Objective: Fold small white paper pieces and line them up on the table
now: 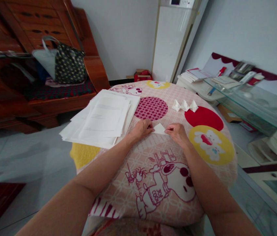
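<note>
A small white piece of paper folded into a triangle (159,128) lies on the patterned tablecloth, its point facing away from me. At its left corner, my left hand (142,128) has the fingers closed on the paper's edge. My right hand (177,132) pinches the opposite corner between thumb and fingers. Beyond my right hand stand several small folded white paper shapes (185,105) in a row, touching or nearly so. To the left of my left hand rests a loose stack of white sheets (104,114), the top ones bearing faint print.
The round table wears a cartoon-print tablecloth (150,147). On the right, a glass shelf (256,105) and a white cabinet hold papers and small items. A wooden bench (91,72) with a patterned bag (70,64) stands at the left. A tall white appliance (169,39) is behind the table.
</note>
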Motion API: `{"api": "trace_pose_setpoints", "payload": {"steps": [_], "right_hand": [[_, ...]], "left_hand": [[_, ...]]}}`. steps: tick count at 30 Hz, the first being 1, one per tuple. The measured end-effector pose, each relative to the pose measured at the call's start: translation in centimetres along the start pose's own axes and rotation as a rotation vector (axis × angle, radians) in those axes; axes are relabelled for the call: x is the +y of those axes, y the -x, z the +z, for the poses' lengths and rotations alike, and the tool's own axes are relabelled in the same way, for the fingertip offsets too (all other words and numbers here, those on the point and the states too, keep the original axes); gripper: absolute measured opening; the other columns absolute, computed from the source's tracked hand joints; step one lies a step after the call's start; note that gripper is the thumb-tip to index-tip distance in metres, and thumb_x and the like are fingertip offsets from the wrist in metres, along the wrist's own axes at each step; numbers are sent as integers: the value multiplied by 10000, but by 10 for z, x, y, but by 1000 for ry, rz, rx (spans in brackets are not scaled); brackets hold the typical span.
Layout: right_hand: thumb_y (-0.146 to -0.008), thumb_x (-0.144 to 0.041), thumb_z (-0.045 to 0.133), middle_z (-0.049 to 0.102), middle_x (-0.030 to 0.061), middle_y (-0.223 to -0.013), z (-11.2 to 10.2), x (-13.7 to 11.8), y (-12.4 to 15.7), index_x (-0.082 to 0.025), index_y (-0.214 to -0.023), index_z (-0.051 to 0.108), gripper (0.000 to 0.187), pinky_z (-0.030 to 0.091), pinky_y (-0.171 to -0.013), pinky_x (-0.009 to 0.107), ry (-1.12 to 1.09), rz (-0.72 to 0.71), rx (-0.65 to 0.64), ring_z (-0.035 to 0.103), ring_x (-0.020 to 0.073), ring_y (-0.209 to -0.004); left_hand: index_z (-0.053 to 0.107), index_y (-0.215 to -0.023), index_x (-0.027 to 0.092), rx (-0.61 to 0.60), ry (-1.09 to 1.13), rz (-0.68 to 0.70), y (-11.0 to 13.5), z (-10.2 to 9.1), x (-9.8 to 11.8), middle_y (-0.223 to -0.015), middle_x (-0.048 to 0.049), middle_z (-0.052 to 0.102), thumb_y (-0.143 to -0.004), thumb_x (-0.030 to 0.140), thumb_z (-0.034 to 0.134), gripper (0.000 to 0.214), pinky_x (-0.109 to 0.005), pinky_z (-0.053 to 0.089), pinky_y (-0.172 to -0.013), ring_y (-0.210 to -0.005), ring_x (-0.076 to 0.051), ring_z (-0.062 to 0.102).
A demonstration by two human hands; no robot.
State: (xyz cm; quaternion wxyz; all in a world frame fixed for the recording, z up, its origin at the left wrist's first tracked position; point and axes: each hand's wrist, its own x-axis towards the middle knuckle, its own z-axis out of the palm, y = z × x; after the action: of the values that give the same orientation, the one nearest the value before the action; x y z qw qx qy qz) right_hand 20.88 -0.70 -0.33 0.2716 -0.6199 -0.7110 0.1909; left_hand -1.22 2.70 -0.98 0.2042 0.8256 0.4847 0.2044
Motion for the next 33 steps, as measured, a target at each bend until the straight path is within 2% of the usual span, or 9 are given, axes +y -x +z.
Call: {"api": "trace_pose_setpoints", "payload": {"steps": [5,9,12,14,18,22,25,29,33], "right_hand": [[-725,-175,691,709,19,-660,0,-1,0,-163,-654,762,101,400,-635,263,10,8,-4,617,160,-659],[-715,-181,707,720,17,-667,-1,-6,0,-170,-664,767,80,406,-624,257,13,49,5,622,158,-655],[-687,-179,730,711,7,-642,-4,-8,0,-176,-654,767,50,404,-601,251,16,103,12,617,153,-629],[-667,-180,743,698,1,-617,-7,-7,-1,-176,-633,761,38,405,-586,248,27,146,15,612,151,-609],[-632,-162,741,694,18,-602,-13,-3,-1,-174,-616,752,23,406,-564,253,89,221,52,612,161,-590],[-682,-146,664,738,46,-684,-10,-8,0,-178,-696,770,112,450,-619,260,54,151,165,654,183,-663],[-709,-164,630,742,30,-692,-3,-16,0,-176,-713,771,142,458,-617,253,-63,90,87,658,178,-664],[-672,-152,639,683,3,-590,0,-17,-2,-169,-655,759,122,436,-585,246,-87,152,-38,632,169,-624],[-643,-166,697,665,-8,-563,0,-16,-4,-171,-654,767,71,429,-580,241,-90,195,-84,615,155,-596]], "left_hand": [[694,-839,150,-2,-3,29,1,2,-1,-859,-42,688,-849,186,685,38,-272,463,-751,-794,-158,595],[708,-991,128,39,-25,227,2,5,3,-1003,-92,692,-851,77,602,183,-296,487,-853,-946,-191,615],[735,-1017,160,-79,-37,397,4,9,7,-1041,-88,694,-895,60,509,275,-285,495,-848,-971,-189,624],[748,-1056,191,-139,-63,443,6,10,7,-1059,-77,694,-925,82,488,310,-282,497,-850,-976,-187,629],[707,-1230,247,-139,-133,459,10,10,5,-1145,-77,676,-965,118,469,379,-297,488,-893,-1016,-186,616],[670,-1300,263,-161,-208,484,13,7,7,-1198,-84,654,-985,131,459,402,-300,472,-921,-1055,-190,598],[670,-1307,273,-167,-234,491,13,6,9,-1200,-90,654,-987,142,470,399,-296,475,-898,-1037,-196,609],[706,-1257,276,-148,-194,478,13,6,8,-1191,-90,668,-969,130,498,384,-291,487,-877,-1016,-197,634],[726,-1221,275,-140,-152,475,13,6,6,-1166,-79,685,-950,111,510,383,-285,501,-881,-1014,-186,648]]}}
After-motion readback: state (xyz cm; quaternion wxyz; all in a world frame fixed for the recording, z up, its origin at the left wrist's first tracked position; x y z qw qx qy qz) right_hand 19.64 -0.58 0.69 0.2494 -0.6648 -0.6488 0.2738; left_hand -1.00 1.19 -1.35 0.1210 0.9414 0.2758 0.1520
